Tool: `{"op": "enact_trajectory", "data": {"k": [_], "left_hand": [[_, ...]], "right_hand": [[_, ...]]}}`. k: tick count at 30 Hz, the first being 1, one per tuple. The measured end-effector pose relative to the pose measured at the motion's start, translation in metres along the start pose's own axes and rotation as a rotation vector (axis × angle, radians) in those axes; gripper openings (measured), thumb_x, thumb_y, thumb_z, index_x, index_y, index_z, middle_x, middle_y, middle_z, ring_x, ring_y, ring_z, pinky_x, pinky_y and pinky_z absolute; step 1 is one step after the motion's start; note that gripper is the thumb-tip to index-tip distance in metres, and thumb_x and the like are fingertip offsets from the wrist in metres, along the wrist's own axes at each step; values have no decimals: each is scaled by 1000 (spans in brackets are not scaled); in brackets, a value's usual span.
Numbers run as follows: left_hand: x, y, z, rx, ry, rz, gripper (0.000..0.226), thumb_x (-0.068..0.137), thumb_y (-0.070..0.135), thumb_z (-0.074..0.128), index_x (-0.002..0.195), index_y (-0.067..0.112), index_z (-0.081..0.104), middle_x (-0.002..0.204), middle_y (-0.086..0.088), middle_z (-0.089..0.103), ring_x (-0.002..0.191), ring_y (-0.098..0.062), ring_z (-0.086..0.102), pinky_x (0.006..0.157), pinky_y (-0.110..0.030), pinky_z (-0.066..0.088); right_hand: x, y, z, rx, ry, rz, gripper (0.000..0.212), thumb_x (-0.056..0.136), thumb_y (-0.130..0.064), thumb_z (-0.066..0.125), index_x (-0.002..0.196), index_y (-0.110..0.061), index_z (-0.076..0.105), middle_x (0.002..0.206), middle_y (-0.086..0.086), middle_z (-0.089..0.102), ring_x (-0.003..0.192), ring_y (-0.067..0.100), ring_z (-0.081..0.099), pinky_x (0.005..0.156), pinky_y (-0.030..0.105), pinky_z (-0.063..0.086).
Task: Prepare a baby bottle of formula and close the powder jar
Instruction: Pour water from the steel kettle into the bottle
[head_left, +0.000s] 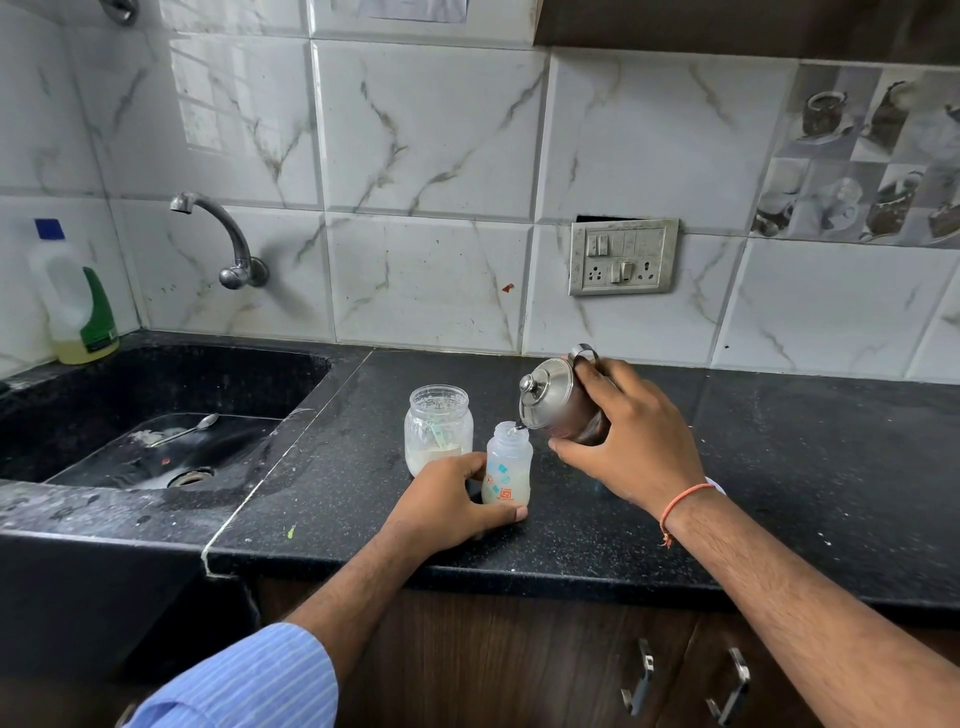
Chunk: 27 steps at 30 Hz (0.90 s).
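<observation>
Baby bottle (506, 467) stands upright and uncapped on the black counter (779, 467), with the left hand (449, 501) curled round its lower part, thumb across the front near the base. Above and just to its right, the right hand (631, 431) grips a tilted steel kettle (556, 402), its spout at the bottle's open mouth. Just behind the left hand, touching or nearly touching the bottle, sits the open powder jar (439, 428), holding pale powder and a scoop.
</observation>
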<state>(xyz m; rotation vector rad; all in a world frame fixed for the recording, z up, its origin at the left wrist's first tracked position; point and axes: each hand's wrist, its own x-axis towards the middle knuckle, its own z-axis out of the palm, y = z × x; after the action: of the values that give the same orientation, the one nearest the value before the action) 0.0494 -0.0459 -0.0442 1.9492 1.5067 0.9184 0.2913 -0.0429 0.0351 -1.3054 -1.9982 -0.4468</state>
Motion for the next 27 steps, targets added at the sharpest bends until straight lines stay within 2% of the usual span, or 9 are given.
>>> {"op": "enact_trajectory", "data": {"k": [4,7,16,23,27], "left_hand": [[0,0,0,-17,-5,-2,36,78,47,99,96,37,68,89,19,78,69,5,71,59,-9,48],[0,1,0,-20,-10,3,36,79,46,98,95,37,67,88,18,77,65,7,68,58,-9,47],[0,1,-1,9,-6,8,38,79,50,97,98,39,66,94,20,77,79,8,72,62,-8,49],[0,1,0,14,-13,3,37,81,47,97,95,39,64,93,23,73,77,22,64,62,-5,46],[1,0,0,14,-15,6,37,81,48,96,97,39,64,94,22,73,77,22,65,61,-5,46]], "right_hand": [[0,-1,-1,0,7,-7,92,71,-60,88,149,-24,55,141,-4,56,110,31,62,94,44,59],[1,-1,-1,-2,7,-6,92,71,-59,88,149,-24,55,140,-5,56,109,31,62,94,44,59],[1,-2,-3,-16,1,-14,92,71,-60,88,149,-24,54,141,-4,56,109,30,62,93,45,58],[1,-2,-3,-20,-10,-14,92,72,-61,87,150,-25,53,141,-5,55,111,30,62,94,46,59],[1,-2,-3,-22,-11,-13,92,72,-61,87,150,-24,53,141,-4,56,112,30,61,95,46,59]]}}
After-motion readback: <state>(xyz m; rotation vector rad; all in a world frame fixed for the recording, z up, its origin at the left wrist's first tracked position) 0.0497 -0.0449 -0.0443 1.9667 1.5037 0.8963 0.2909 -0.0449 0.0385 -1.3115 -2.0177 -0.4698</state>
